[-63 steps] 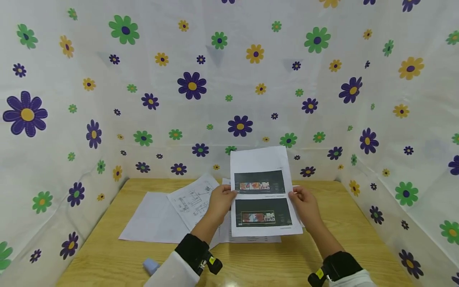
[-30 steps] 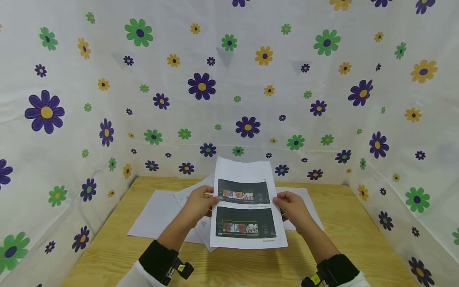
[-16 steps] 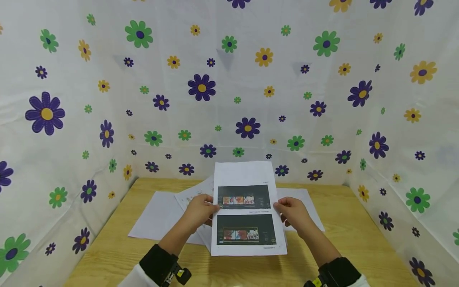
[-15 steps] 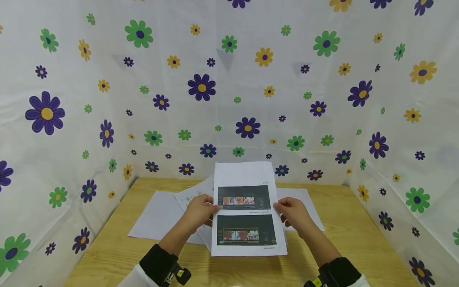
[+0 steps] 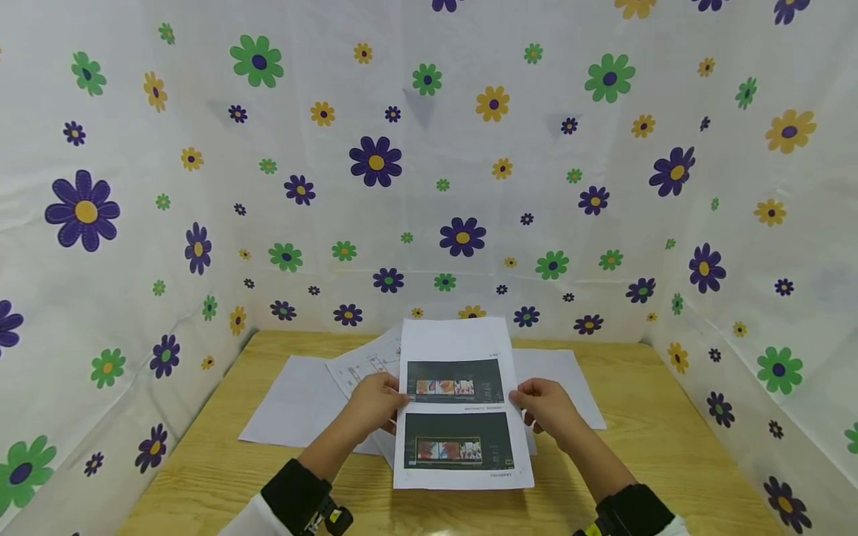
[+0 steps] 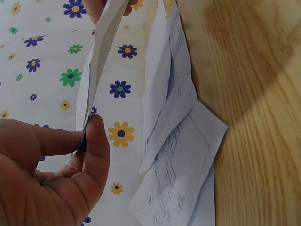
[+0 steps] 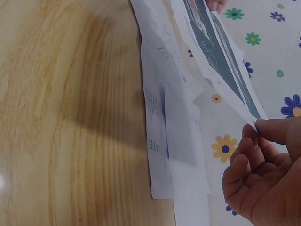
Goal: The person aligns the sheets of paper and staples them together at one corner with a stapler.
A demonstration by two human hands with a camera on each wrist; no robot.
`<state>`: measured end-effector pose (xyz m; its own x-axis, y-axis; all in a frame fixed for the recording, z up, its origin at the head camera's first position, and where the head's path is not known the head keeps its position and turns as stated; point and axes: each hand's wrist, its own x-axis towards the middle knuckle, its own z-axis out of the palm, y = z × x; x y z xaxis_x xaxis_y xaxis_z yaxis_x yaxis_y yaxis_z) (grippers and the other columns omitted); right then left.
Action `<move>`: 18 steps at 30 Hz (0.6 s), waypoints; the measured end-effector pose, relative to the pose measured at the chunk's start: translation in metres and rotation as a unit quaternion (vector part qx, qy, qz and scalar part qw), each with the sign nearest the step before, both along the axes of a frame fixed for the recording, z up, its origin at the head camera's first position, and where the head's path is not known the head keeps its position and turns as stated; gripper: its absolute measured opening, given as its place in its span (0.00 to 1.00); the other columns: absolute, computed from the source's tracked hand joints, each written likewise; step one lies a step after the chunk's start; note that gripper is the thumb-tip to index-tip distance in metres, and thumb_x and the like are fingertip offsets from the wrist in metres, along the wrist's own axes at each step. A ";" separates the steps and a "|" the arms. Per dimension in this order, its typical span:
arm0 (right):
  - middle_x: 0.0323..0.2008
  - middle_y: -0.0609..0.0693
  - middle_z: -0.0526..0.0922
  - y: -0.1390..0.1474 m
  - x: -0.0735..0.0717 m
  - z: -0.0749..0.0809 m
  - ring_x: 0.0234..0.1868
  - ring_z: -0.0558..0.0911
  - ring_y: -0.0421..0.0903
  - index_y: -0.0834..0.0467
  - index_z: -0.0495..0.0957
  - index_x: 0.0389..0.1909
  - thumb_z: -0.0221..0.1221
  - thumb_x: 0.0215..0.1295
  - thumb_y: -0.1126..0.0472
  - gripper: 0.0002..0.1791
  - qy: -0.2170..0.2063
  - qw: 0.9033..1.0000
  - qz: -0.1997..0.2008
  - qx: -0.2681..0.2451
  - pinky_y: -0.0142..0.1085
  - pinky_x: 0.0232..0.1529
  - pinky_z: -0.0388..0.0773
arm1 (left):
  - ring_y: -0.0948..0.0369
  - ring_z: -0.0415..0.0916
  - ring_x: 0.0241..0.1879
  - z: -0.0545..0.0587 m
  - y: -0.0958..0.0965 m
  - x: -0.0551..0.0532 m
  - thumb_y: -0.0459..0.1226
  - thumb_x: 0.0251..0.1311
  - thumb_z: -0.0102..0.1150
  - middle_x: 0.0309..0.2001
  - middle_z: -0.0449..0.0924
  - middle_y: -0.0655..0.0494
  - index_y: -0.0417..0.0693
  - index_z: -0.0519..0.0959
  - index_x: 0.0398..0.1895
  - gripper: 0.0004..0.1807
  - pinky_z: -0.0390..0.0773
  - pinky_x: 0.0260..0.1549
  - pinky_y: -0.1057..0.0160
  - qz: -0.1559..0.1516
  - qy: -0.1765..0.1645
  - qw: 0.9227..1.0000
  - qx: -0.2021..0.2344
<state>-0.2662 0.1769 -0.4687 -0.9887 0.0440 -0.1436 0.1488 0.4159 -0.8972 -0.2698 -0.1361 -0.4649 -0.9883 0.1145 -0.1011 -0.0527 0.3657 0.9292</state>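
Observation:
Between both hands stands a white printed paper [image 5: 452,342], tilted up above the table, with two dark picture panels facing the head camera. My left hand [image 5: 371,402] pinches its left edge between thumb and fingers; the left wrist view shows the thumb [image 6: 61,141] meeting the fingertips across the edge. On the opposite edge my right hand [image 5: 546,408] pinches with thumb and index finger, the other fingers curled below, as the right wrist view shows. Behind the held paper, a sheet with line drawings [image 5: 362,365] lies on the table, partly covered.
A blank sheet [image 5: 295,402] lies on the left of the wooden table [image 5: 643,447], and another white sheet [image 5: 559,372] on the right behind my hand. Printed text shows on a sheet [image 7: 157,122] in the right wrist view. A flowered cloth [image 5: 429,201] encloses the back and sides.
The held paper has moved left, then sunk lower toward the table with both hands still pinching its edges. Its curved top edge has flattened out. The head view has shifted slightly.

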 end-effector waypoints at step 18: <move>0.30 0.52 0.81 -0.002 -0.001 -0.022 0.26 0.78 0.49 0.61 0.81 0.38 0.65 0.68 0.58 0.09 -0.020 0.998 0.003 0.051 0.36 0.23 0.74 | 0.58 0.81 0.22 -0.018 0.001 0.003 0.34 0.64 0.63 0.29 0.81 0.47 0.35 0.76 0.43 0.11 0.82 0.17 0.61 0.004 0.009 0.997 -0.078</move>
